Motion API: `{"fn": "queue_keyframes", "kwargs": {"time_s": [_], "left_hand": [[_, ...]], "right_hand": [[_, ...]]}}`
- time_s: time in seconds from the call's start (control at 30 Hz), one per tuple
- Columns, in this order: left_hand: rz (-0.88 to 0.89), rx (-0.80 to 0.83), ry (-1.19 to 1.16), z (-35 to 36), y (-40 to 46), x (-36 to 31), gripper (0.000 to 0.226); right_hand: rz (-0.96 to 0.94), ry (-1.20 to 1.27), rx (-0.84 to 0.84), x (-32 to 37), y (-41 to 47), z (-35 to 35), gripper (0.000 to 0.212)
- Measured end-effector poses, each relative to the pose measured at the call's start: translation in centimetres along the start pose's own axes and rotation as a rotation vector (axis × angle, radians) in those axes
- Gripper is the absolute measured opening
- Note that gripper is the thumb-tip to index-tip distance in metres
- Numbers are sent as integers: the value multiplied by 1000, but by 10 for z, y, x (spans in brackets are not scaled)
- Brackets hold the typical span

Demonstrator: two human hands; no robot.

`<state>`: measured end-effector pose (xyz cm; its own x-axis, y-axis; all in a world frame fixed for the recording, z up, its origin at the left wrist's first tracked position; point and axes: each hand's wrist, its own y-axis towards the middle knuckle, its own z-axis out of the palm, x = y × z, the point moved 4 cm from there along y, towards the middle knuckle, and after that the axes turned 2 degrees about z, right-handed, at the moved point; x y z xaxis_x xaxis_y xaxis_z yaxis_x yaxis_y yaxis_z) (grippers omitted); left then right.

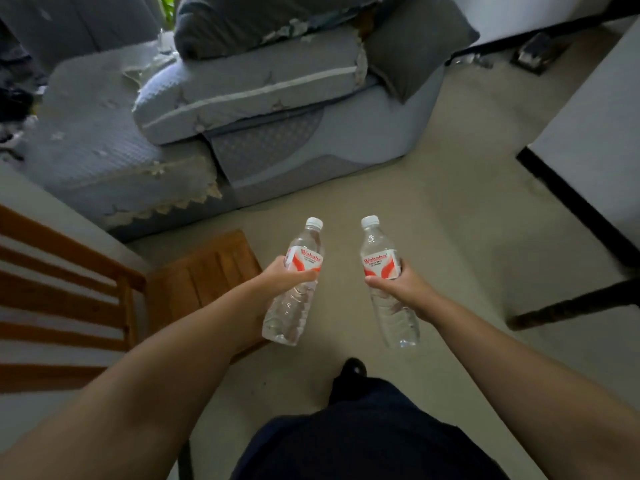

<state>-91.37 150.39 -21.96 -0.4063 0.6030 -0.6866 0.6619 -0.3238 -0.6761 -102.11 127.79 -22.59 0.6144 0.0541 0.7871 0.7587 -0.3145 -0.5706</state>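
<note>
Closest to me I am seeing my own dark trouser leg (pixel 363 431) and a shoe (pixel 353 367) stepping over the pale floor (pixel 443 216), with both bare forearms reaching forward above it. The left grip (pixel 282 276) is wrapping round the middle of the left bottle (pixel 290 311), thumb lying across the lower edge of its red and white label. The right grip (pixel 406 285) is closing the same way on the right bottle (pixel 393 315). Both grips are fully taken up, with nothing loose in either. The two bottles are hanging in the air over the floor, apart from each other and resting on nothing. Each long axis is running away from me, base towards my body and white cap farthest out. The caps are leaning in towards one another while the bases are splaying outward. Neither grip is sitting nearer than the other; they are level, side by side. I am judging that any set-down will turn on tipping each bottle upright first. The wooden seat (pixel 204 268) is lying just beyond and left of the left grip, so that hand is the better placed for it. Farther off the grey sofa (pixel 104 157) with its stacked cushion (pixel 249 95) is filling the far left, and a white surface (pixel 595 126) with a black edge is running along the right.
</note>
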Motion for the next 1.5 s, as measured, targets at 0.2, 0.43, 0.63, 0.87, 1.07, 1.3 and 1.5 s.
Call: {"fn": "queue_keyframes", "kwargs": {"time_s": [0.2,0.43,0.63,0.87,1.07,1.3,1.5], "left_hand": [[64,97,68,40,64,-91,41],[138,289,244,100,149,-184,24],[261,454,351,149,232,-286,25],[268,602,400,188,321,-417,36],[189,691,388,237,371,-474,44],[226,798,537,337,407,-521,40],[268,801,561,448,440,-604,50]], "right_hand": [[45,124,-164,15,52,-81,60],[152,239,-303,-1,96,-162,75],[205,347,-480,22,154,-235,55],[200,489,-666,76,224,-312,46],[237,588,-737,89,243,-358,46],[245,702,-827,69,269,-442,26],[209,686,-830,58,287,-562,31]]}}
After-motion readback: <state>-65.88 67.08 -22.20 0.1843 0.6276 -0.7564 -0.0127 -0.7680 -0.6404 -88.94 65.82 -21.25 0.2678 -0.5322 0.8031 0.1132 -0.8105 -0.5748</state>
